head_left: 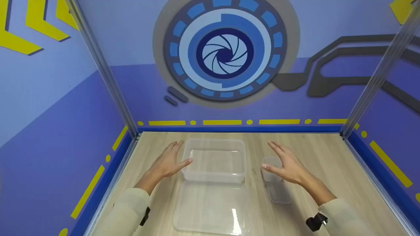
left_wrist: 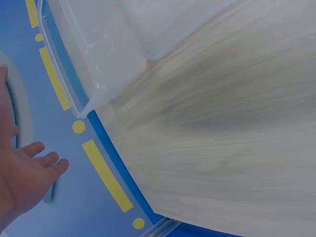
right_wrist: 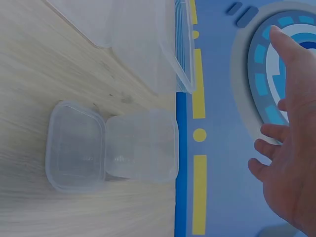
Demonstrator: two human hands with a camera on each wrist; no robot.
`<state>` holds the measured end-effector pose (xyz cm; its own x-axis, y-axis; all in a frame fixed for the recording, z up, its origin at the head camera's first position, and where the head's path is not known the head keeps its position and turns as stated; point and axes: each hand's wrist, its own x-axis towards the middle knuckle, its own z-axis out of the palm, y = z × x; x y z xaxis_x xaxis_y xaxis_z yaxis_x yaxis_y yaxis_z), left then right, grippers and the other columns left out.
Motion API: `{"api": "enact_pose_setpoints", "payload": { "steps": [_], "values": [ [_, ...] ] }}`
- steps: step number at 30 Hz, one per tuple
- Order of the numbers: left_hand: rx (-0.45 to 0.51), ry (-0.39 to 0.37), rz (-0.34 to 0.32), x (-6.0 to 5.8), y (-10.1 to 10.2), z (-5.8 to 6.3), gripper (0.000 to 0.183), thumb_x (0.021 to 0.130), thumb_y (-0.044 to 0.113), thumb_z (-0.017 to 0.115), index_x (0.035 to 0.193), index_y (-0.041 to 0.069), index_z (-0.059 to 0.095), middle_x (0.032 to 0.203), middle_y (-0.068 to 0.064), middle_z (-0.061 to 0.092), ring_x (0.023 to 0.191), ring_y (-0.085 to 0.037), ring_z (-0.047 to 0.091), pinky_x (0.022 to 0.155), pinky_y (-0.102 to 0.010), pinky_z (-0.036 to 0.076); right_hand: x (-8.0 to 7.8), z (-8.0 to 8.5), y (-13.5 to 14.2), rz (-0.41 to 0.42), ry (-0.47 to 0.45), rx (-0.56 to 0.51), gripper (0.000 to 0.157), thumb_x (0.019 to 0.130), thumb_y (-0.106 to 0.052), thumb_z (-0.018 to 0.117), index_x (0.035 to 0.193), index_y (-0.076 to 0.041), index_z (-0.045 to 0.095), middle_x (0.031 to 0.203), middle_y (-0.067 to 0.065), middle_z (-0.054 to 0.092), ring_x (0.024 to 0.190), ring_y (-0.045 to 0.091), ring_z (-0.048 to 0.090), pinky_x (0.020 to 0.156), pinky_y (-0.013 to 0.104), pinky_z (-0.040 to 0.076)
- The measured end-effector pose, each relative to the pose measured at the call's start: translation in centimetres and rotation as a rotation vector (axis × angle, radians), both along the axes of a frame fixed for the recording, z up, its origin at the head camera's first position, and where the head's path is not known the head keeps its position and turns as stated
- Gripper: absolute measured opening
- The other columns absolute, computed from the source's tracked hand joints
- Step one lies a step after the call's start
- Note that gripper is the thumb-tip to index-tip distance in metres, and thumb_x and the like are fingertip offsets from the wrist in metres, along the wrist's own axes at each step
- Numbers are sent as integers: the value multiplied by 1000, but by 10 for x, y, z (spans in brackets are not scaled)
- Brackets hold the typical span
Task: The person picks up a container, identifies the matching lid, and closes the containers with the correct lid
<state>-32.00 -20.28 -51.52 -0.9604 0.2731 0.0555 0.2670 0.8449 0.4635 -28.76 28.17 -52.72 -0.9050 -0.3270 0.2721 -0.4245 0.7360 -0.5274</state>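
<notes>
A large clear plastic container [head_left: 215,178] stands uncovered toward the back of the table, its flat lid [head_left: 210,208] lying just in front of it. To the right sits a small clear container [head_left: 271,175], with a small lid [head_left: 279,193] at its near side; both show fully in the right wrist view. My left hand [head_left: 169,162] hovers at the large container's left side, fingers spread, thumb overlapping its rim in the head view. Over the small container is my right hand [head_left: 288,165], fingers extended and thumb pointing inward. Neither hand holds anything.
The wooden table [head_left: 328,164] is boxed in by blue-purple printed walls [head_left: 137,91] at the back and sides. Metal posts [head_left: 105,72] rise at its back corners. Small black devices [head_left: 316,222] are worn on both wrists.
</notes>
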Motion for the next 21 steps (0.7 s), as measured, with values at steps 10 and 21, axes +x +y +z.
{"api": "enact_pose_setpoints", "payload": {
  "steps": [10, 21],
  "values": [
    [-20, -14, 4, 4, -9, -13, 93, 97, 67, 64, 169, 17, 29, 167, -19, 34, 152, -43, 35, 117, -65, 36, 4, -11, -6, -10, -88, -56, 95, 93, -58, 75, 168, -18, 32, 167, 23, 34, 151, 53, 31, 108, 83, 29],
    [-17, -14, 41, 7, -15, -23, 90, 98, 61, 67, 167, 15, 33, 160, -19, 42, 149, -42, 39, 117, -63, 37, 8, -23, -11, -10, -121, -92, 94, 92, -60, 75, 167, -19, 35, 166, 21, 39, 150, 50, 36, 109, 80, 32]
  ]
}}
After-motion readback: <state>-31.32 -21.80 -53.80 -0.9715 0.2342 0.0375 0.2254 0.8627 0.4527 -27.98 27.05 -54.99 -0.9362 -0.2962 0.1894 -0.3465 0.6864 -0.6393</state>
